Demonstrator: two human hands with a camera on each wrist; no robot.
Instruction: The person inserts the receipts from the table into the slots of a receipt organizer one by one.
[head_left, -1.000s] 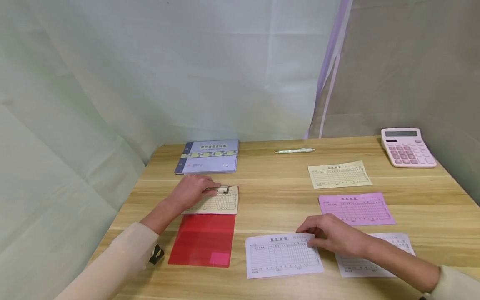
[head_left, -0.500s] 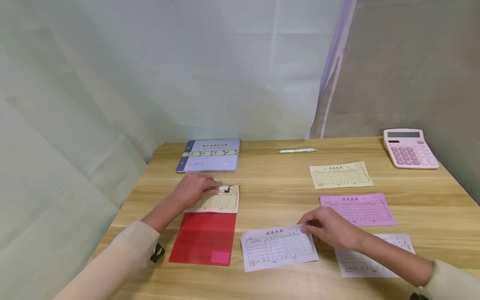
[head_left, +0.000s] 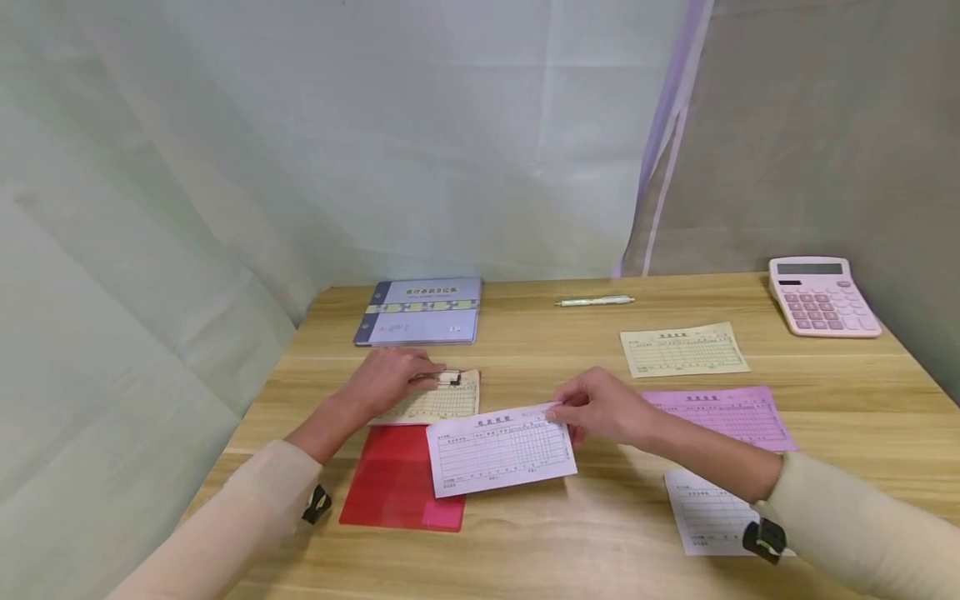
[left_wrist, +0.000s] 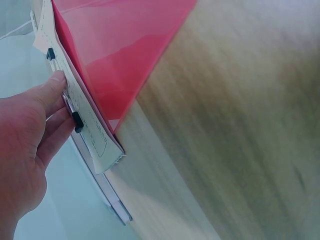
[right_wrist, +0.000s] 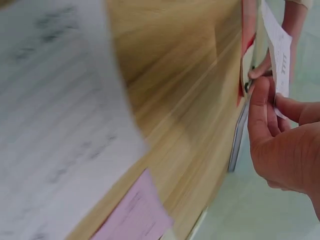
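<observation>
My left hand point(head_left: 386, 382) pinches the wire clip point(left_wrist: 70, 102) at the top of a red clipboard point(head_left: 393, 487), thumb on one side and fingers on the other. Cream-coloured receipt forms point(head_left: 442, 404) lie at the clip end, partly under that hand. Between thumb and fingers, my right hand point(head_left: 606, 407) holds a white receipt form point(head_left: 501, 454) by its upper right corner. Slightly tilted, this form overlaps the lower right part of the clipboard in the head view. The right wrist view shows the same form point(right_wrist: 281, 60) nearly edge-on, close to the left hand.
Under the right forearm lies another white form point(head_left: 701, 508), with a pink form point(head_left: 723, 414) and a yellow form point(head_left: 684, 350) behind it. A blue account book point(head_left: 420, 317), a pen point(head_left: 595, 301) and a pink calculator point(head_left: 821, 296) line the table's back edge.
My right hand has lifted the white form and carried it left and away from me, towards the clipboard. The left hand has stayed at the clip.
</observation>
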